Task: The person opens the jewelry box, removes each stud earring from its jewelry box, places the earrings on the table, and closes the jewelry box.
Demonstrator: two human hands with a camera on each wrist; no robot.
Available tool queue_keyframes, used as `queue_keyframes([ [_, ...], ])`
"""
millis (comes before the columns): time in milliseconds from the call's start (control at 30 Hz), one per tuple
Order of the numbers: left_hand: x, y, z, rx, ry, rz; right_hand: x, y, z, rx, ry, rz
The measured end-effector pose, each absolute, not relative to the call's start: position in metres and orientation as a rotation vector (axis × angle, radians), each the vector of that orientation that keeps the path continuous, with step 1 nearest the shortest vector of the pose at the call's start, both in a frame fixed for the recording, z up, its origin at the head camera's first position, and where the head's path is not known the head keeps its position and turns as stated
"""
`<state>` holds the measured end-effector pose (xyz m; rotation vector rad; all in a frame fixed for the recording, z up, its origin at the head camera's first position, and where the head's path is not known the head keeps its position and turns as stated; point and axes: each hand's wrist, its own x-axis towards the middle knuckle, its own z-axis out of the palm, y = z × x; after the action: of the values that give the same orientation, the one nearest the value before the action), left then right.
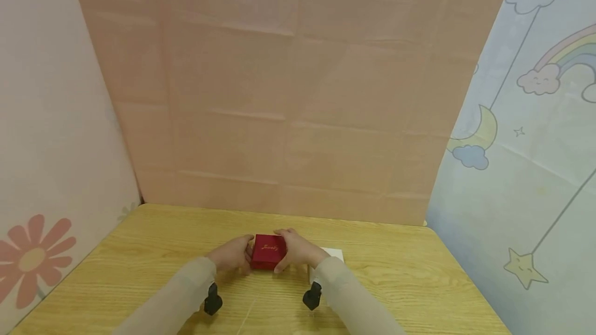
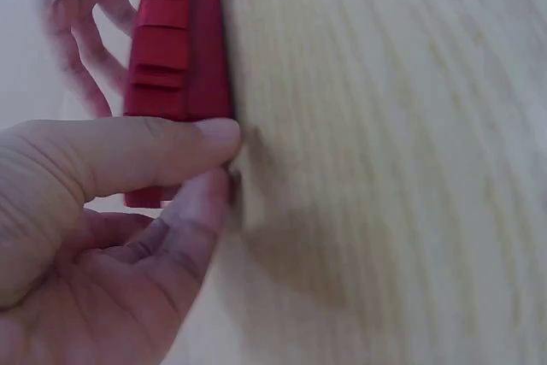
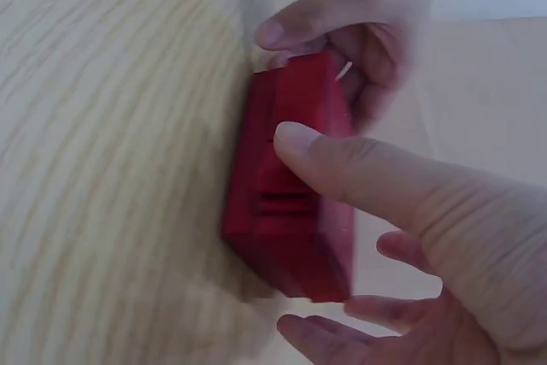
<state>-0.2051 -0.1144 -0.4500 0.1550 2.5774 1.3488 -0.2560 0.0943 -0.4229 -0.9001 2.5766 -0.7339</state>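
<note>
A small red gift box (image 1: 268, 252) with gold lettering on its lid sits between both hands. In the left wrist view, a folded ribbon bow decorates the side of the box (image 2: 205, 49). My left hand (image 1: 231, 255) holds its left end, the thumb lying across the side with the bow. At the right end, my right hand (image 1: 300, 249) grips the box, with its thumb on the bow side in the right wrist view and its fingers reaching round behind. The lid appears closed, and the contents are hidden.
A white flat object (image 1: 332, 255) lies on the wooden table (image 1: 396, 283), partly covered by the right forearm. Behind the table hangs a peach-coloured cloth (image 1: 298, 118). Patterned walls stand on both sides.
</note>
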Motion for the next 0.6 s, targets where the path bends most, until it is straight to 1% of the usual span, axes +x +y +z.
queue_keyframes([
  [167, -0.200, -0.114, -0.431, 0.191, 2.722, 1.182, -0.257, 0.115, -0.409, -0.961, 2.516, -0.853],
  [333, -0.201, -0.106, -0.408, 0.213, 2.911, 1.040, -0.261, 0.150, -0.395, -1.032, 2.399, -1.037],
  [467, -0.202, -0.090, -0.393, 0.215, 3.020, 1.017, -0.258, 0.176, -0.382, -1.080, 2.399, -1.086],
  [600, -0.201, -0.065, -0.384, 0.293, 3.020, 1.081, -0.258, 0.202, -0.376, -1.107, 2.430, -1.123],
])
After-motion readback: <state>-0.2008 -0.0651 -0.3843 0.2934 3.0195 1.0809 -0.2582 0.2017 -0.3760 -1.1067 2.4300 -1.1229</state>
